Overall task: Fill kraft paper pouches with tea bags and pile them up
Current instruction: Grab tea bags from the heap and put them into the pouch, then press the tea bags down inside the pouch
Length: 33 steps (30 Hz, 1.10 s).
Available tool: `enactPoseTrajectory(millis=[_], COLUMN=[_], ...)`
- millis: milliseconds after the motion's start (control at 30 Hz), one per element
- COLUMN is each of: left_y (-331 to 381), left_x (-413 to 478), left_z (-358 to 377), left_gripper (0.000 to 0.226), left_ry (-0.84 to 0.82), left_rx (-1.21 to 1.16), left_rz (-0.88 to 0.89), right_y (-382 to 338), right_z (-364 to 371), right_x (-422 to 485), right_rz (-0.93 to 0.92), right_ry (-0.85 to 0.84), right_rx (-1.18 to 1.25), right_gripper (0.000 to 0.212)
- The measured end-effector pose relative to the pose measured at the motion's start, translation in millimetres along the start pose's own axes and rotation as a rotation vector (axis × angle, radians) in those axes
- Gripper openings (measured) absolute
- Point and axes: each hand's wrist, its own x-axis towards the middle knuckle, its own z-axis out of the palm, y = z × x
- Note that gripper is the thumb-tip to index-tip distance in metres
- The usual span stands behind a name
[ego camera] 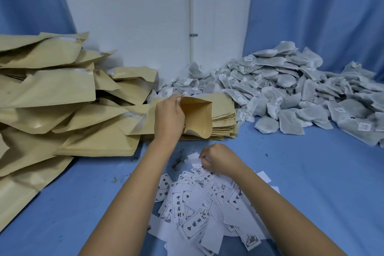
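My left hand [169, 116] grips an empty kraft pouch [197, 116] by its edge and holds it curled above the flat stack of empty pouches [225, 122]. My right hand [218, 159] is curled over a scatter of printed paper labels [193, 210] and pinches a small white label [193, 159] at its far edge. A big heap of grey-green tea bags [291, 93] lies at the right, beyond both hands. At the left rises a tall pile of filled kraft pouches [62, 110].
The work surface is a blue cloth [311, 183] with tea crumbs near the labels. Blue curtains hang at both sides of a white wall with a vertical pipe [191, 16]. Bare cloth stretches to the right of the labels.
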Motion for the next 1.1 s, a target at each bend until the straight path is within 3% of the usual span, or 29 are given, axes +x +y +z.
enactPoseTrajectory(millis=[100,233,300,367,400,433,467,533,567,667,733,833,900,967,1000,1033,1067,1100], left_y=[-2.4,-2.4,-2.5,-1.7,0.1,2.6,6.0,15.4,21.0,29.6,22.9,9.6,6.9,7.8,10.1,13.8,17.7,20.9], left_x=[-1.7,-2.9,-2.2,-3.7,-5.0,-6.6,-8.2,-13.1,-16.5,-22.6,-19.4,-10.2,-4.8,-1.2,-1.0,-2.7,-5.1,-7.6], left_z=[1.2,3.3,2.8,1.7,1.2,1.0,1.0,1.2,1.7,0.8,-2.3,-8.1,-9.8,-7.5,-6.5,-5.3,-2.9,0.3], left_gripper=[0.028,0.027,0.027,0.028,0.029,0.029,0.029,0.028,0.028,0.029,0.029,0.028,0.028,0.028,0.027,0.026,0.025,0.023], left_ry=[-0.009,-0.015,-0.035,-0.077,-0.098,-0.113,-0.119,-0.126,-0.134,-0.120,-0.096,-0.067,-0.047,0.002,0.036,0.069,0.096,0.101], left_rx=[-0.005,0.010,0.027,0.046,0.066,0.086,0.094,0.071,0.043,-0.017,0.014,0.051,0.085,0.206,0.288,0.340,0.338,0.291], left_rz=[0.002,0.010,0.011,0.021,0.027,0.030,0.031,0.059,0.086,0.113,0.058,0.033,0.056,0.060,0.052,0.050,0.067,0.101], right_y=[-4.2,-10.0,-14.2,-14.9,-16.6,-20.4,-24.2,-31.9,-35.7,-45.7,-47.2,-40.5,-31.3,-25.5,-22.3,-18.4,-15.4,-13.7], right_z=[-9.7,-24.3,-31.0,-39.5,-43.2,-48.8,-53.0,-52.0,-50.7,-51.1,-55.3,-66.6,-63.5,-53.8,-50.1,-49.9,-50.5,-50.5], right_x=[-7.5,-20.4,-23.7,-18.5,-11.2,-0.5,11.7,39.2,49.4,70.4,74.4,62.5,42.8,22.9,17.0,15.0,14.0,13.9], right_rz=[-0.103,-0.144,-0.059,0.117,0.174,0.201,0.211,0.168,0.194,0.267,0.176,-0.054,-0.063,0.141,0.321,0.504,0.605,0.584], right_ry=[0.252,0.321,0.382,0.626,0.765,0.849,0.842,0.610,0.470,0.210,0.082,0.168,0.466,0.840,0.922,0.833,0.585,0.319], right_rx=[0.170,0.363,0.660,1.012,1.008,0.853,0.630,0.205,0.184,0.495,0.386,0.238,0.257,0.396,0.541,0.765,1.068,1.416], right_gripper=[0.010,0.002,0.011,0.027,0.027,0.022,0.012,0.011,0.015,0.021,0.019,0.005,0.013,0.014,0.016,0.025,0.039,0.050])
